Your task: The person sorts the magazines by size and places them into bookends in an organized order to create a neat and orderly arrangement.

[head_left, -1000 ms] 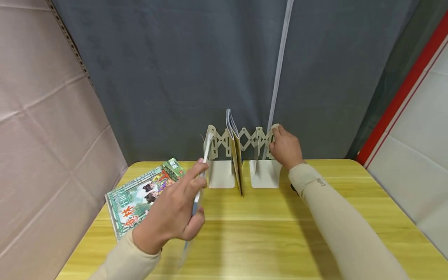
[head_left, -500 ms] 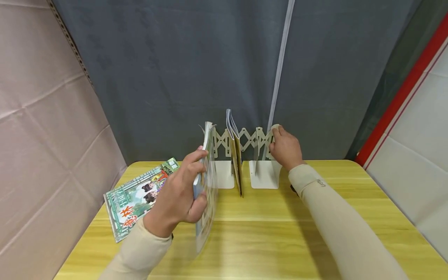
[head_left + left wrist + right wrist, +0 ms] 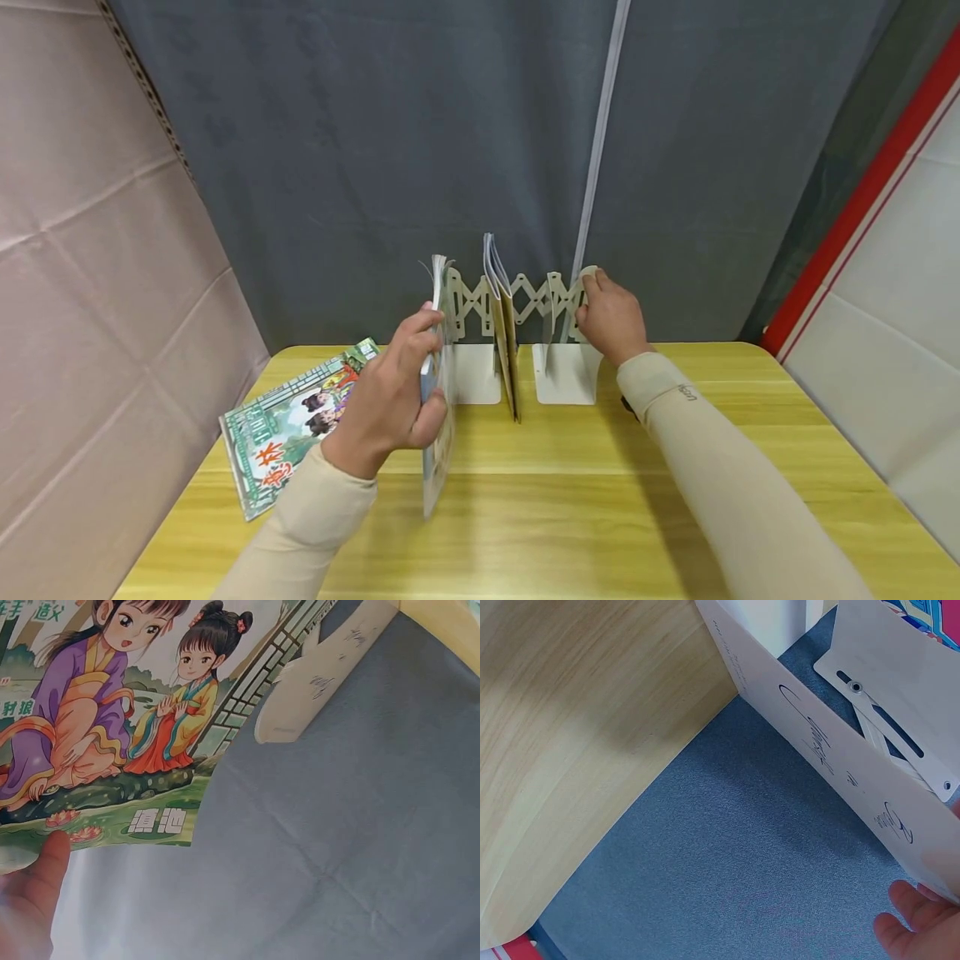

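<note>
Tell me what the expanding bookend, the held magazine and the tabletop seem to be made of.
Expanding bookend: probably painted sheet metal, smooth off-white; thin slotted plates suggest it, though plastic is possible.
Held magazine: paper with a colour-printed cover, perhaps coated; thin page edges show at its top.
Tabletop: wood or wood-look laminate, smooth-looking; grain streaks show, but the core is hidden.
</note>
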`<state>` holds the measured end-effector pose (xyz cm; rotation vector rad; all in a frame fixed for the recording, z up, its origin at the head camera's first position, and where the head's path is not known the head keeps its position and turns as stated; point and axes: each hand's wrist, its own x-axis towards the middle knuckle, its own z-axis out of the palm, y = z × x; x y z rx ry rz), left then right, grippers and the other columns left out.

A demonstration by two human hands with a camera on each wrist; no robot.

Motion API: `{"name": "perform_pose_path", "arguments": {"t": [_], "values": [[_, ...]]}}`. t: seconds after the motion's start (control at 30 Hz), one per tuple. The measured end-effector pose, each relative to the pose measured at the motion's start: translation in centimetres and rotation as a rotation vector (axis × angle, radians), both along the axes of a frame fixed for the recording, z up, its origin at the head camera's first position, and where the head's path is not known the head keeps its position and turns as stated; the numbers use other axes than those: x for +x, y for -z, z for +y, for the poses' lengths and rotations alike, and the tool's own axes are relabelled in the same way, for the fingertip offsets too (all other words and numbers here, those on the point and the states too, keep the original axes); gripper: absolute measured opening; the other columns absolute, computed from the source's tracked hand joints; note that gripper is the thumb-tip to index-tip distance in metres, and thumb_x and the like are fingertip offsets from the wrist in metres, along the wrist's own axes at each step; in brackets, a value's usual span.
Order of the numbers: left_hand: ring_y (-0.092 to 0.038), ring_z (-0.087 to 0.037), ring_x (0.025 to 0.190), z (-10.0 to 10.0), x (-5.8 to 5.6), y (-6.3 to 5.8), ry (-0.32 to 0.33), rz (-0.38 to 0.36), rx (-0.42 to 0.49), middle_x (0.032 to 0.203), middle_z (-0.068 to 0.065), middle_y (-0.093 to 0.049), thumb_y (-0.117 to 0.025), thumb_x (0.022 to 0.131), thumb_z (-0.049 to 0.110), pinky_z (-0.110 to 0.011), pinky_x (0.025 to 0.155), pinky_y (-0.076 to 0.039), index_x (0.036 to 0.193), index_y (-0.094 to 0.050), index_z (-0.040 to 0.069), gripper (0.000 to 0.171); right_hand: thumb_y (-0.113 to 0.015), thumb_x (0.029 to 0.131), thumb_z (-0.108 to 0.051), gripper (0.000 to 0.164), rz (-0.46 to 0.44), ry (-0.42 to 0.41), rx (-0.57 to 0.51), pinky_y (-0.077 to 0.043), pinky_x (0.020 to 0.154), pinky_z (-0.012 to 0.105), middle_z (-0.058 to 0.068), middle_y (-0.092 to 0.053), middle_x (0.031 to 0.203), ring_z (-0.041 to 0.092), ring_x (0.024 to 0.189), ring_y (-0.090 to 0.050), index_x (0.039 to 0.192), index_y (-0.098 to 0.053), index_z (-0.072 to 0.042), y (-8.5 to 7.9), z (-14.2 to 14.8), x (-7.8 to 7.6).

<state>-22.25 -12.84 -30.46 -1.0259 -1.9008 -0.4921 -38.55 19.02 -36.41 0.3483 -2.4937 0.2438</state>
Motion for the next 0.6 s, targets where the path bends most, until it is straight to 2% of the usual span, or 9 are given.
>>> {"name": "perform_pose_path", "arguments": {"t": [0.1,0.27,0.4,0.6], "values": [[-0.056,-0.036,0.124,0.0,-0.3,0.4,-0.031,-0.001,-0.011,0.128,-0.021,-0.054,-0.042,0.07,0.017,-0.038,0.044,-0.047,0.107,-0.044,0.001,0.041,-0.06,0.089,-0.008,0.048,0.006,-0.006,-0.003,-0.049,0.093,0.055,0.031,-0.05,0.14,0.043,0.116,-0.058,0.134,-0.054,0.006,0.0,0.0,0.0],[-0.053,-0.038,0.127,0.0,-0.6,0.8,-0.067,0.022,-0.032,0.13,-0.021,-0.053,-0.045,0.071,0.017,-0.038,0.046,-0.048,0.11,-0.045,0.0,0.043,-0.06,0.089,-0.007,0.048,0.012,-0.011,-0.008,-0.048,0.094,0.055,0.031,-0.049,0.14,0.044,0.116,-0.058,0.134,-0.054,0.007,0.0,0.0,0.1],[-0.052,-0.039,0.128,0.0,-0.8,0.9,-0.068,0.033,-0.026,0.129,-0.021,-0.054,-0.047,0.07,0.016,-0.04,0.052,-0.054,0.11,-0.047,0.0,0.043,-0.061,0.088,-0.007,0.049,0.018,-0.008,-0.006,-0.048,0.093,0.055,0.03,-0.049,0.14,0.043,0.116,-0.058,0.134,-0.054,0.007,0.0,0.0,0.0],[-0.054,-0.04,0.126,0.1,-1.4,1.0,-0.063,0.062,-0.005,0.126,-0.022,-0.055,-0.046,0.068,0.013,-0.046,0.069,-0.058,0.108,-0.048,-0.003,0.043,-0.061,0.089,-0.008,0.049,0.011,-0.008,-0.006,-0.048,0.094,0.055,0.03,-0.049,0.14,0.043,0.116,-0.058,0.135,-0.054,0.007,-0.1,0.0,0.1]]}}
